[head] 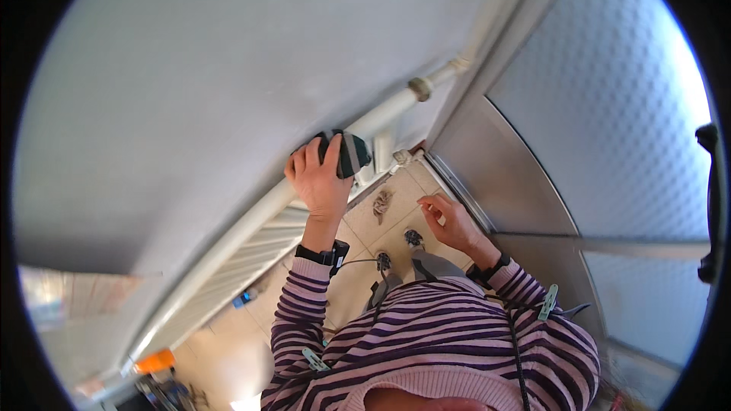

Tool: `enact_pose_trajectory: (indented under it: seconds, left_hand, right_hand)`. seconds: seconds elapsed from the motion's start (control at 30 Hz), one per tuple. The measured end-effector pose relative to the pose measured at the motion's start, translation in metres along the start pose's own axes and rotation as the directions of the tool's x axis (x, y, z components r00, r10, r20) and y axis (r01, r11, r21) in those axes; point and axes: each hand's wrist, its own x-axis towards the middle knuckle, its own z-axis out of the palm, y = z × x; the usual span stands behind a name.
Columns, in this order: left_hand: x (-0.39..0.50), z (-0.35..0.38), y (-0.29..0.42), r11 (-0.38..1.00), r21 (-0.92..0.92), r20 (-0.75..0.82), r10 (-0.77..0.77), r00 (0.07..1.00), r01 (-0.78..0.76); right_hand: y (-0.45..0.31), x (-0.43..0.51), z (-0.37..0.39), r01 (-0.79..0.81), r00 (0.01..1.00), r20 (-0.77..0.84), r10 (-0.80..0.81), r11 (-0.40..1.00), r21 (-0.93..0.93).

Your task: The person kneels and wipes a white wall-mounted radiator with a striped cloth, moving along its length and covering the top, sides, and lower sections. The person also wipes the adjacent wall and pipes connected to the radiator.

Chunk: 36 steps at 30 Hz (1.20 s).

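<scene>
My left hand (320,177) presses a bunched dark green cloth with grey stripes (355,155) against the top of a white radiator (268,200). The fingers spread over the cloth, and the palm hides part of it. To the right the radiator's upper pipe (382,111) runs on to a fitting (420,89) near the corner. My right hand (451,221) hangs free above the tiled floor, near the door frame. Its fingers are loosely curled with a gap to the thumb, and nothing is seen in it.
On the right is a metal-framed door with textured glass panes (594,103) and a dark handle (711,205). A crumpled greyish-brown cloth (381,205) lies on the floor tiles (357,214) near my feet. A blue object (244,298) and an orange item (154,361) are at lower left.
</scene>
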Motion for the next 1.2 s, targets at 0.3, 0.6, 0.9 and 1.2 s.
enact_pose_trajectory:
  seconds: [0.3,0.6,0.9,1.2]
  left_hand:
    - [0.011,0.035,0.010,1.000,0.004,-0.039,0.027,0.999,-0.027]
    - [0.030,0.020,0.025,0.980,-0.184,-0.205,0.031,0.978,-0.070]
    - [0.058,0.086,0.058,0.976,-0.023,0.076,0.218,0.973,-0.217]
    - [0.032,0.066,0.034,0.987,0.088,0.040,0.131,0.991,-0.134]
  right_hand:
    - [0.013,-0.089,0.020,-0.226,0.922,-0.307,0.236,0.972,0.069]
    - [0.022,-0.115,0.004,-0.250,0.893,-0.373,0.253,0.967,0.056]
    - [0.037,-0.125,-0.026,-0.231,0.899,-0.371,0.233,0.972,0.050]
    - [0.074,-0.161,-0.080,-0.221,0.834,-0.498,0.238,0.971,0.093]
